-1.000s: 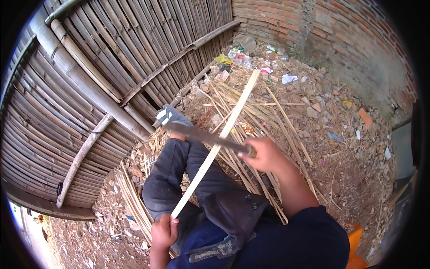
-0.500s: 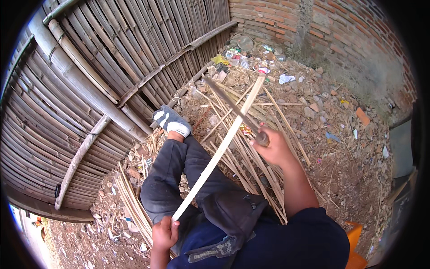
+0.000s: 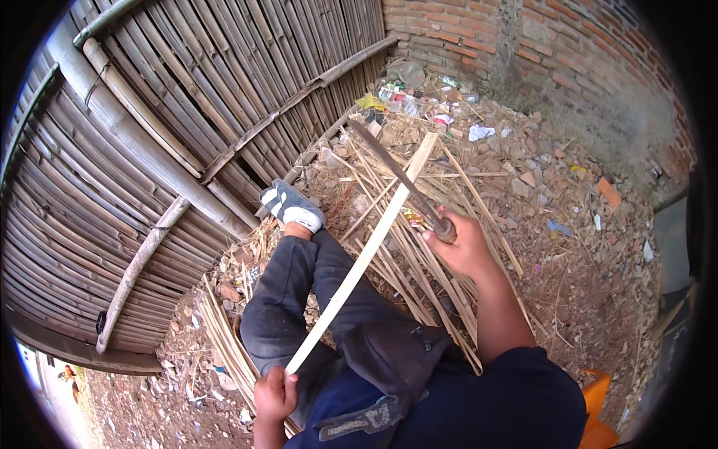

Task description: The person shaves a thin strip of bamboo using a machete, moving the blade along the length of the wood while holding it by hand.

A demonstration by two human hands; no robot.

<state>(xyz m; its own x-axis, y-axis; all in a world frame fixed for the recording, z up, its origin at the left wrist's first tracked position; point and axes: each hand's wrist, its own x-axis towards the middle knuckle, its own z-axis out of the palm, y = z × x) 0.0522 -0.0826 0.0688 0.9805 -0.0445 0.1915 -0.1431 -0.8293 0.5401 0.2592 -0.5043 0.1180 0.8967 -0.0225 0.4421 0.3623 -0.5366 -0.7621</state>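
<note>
My left hand (image 3: 275,394), low in the picture by my thigh, is closed around the near end of a long pale bamboo strip (image 3: 348,284). The strip slants away to the upper right across my dark trousers. In my right hand (image 3: 467,245) is the handle of a machete (image 3: 389,163), its brown blade pointing to the upper left. That blade crosses in front of the strip near its far end; whether the two touch I cannot tell. Beneath them, several split strips (image 3: 419,273) lie in a loose pile.
A second bundle of strips (image 3: 226,340) lies left of my leg. My foot in a grey and white shoe (image 3: 292,206) rests near the bamboo fence (image 3: 202,90). Litter (image 3: 404,101) and rubble gather by the brick wall (image 3: 568,67). Something orange (image 3: 596,408) is behind my right side.
The machete has shifted slightly right and down along with my right hand. The strip's far end has dipped a little to the left. Both grips stay the same.
</note>
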